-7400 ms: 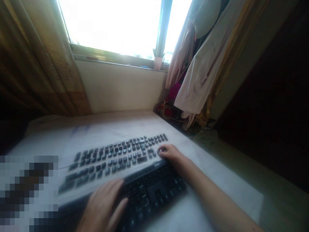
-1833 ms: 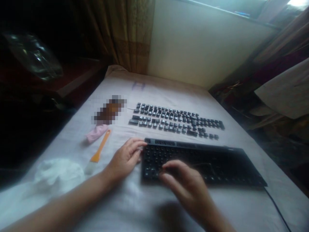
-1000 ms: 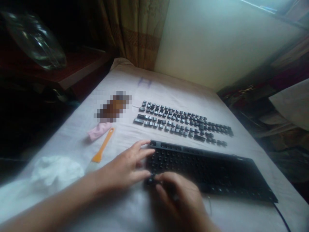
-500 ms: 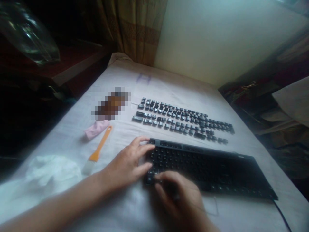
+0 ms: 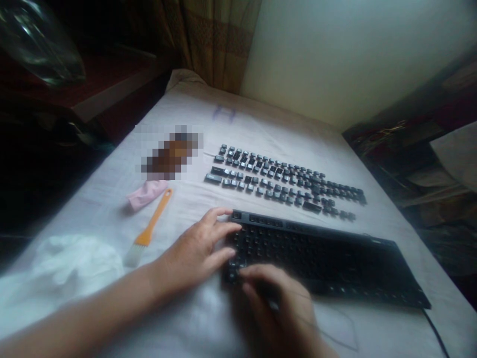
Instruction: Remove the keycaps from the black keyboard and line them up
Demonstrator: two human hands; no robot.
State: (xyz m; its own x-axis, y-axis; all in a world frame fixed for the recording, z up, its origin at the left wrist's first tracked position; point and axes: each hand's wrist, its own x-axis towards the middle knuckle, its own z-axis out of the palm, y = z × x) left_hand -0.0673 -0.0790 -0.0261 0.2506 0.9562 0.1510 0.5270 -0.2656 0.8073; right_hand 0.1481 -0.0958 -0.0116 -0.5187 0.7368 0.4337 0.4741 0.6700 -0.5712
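Observation:
A black keyboard frame (image 5: 335, 263) with its keycaps off lies on a white cloth-covered surface (image 5: 268, 129). Beyond it, the loose black keycaps (image 5: 283, 179) are laid out in rows. My left hand (image 5: 194, 253) rests on the frame's left end, fingers stretched flat over its top-left corner. My right hand (image 5: 276, 308) hovers at the frame's near-left corner, dim and slightly blurred. Its fingers are curled and pinched together at that corner, and what they pinch is hidden.
An orange-handled brush (image 5: 151, 226) and a pink item (image 5: 147, 194) lie left of the keyboard. A crumpled white cloth (image 5: 74, 258) sits near left. The keyboard's cable (image 5: 434, 330) runs off near right. A curtain (image 5: 219, 40) hangs behind, with dark furniture on both sides.
Seven seconds ago the hands were among the keycaps and the frame's right part. In the last second both hands have stayed at the frame's left end; only the view shifted slightly.

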